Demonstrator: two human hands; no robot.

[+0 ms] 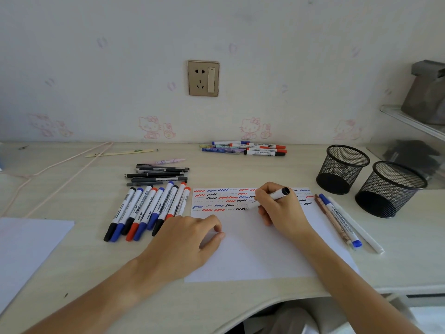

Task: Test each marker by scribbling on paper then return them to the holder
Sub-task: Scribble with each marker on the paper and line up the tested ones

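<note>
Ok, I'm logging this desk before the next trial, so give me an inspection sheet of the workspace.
Surface: pale wooden desk.
Job's things: scribbled paper; marker row; two empty mesh holders.
Clutter: black pens; far marker pile; pens at right; spare sheet.
Grippers: left hand holds the paper down; right hand grips black-capped marker.
Cables: pink cord.
Surroundings: wall socket.
</note>
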